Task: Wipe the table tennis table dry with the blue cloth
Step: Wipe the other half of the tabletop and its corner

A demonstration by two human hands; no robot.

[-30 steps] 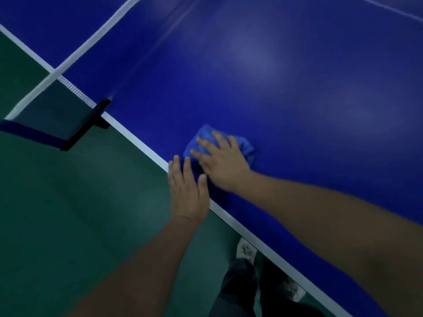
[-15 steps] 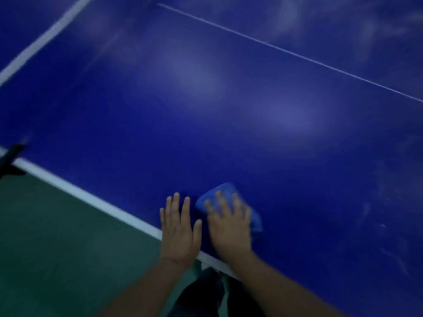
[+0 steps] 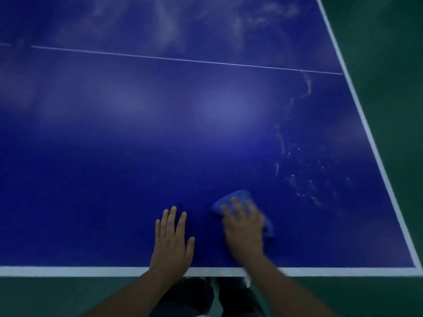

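The blue table tennis table (image 3: 160,145) fills the view, with white edge lines and a thin white centre line. My right hand (image 3: 243,229) presses flat, fingers spread, on the blue cloth (image 3: 238,195) near the table's near edge; the hand is motion-blurred. My left hand (image 3: 171,241) lies flat on the bare surface just left of it, fingers straight. Water droplets and streaks (image 3: 304,177) glisten to the right of the cloth, toward the right edge.
Pale smears (image 3: 263,14) mark the far half beyond the centre line. Dark green floor (image 3: 393,65) lies past the right edge and below the near edge. My legs (image 3: 206,296) stand against the near edge.
The view has swung right, so the net post is gone and the table's right corner shows. Both hands have slid right along the near edge, and the cloth hand has drawn apart from the left hand.
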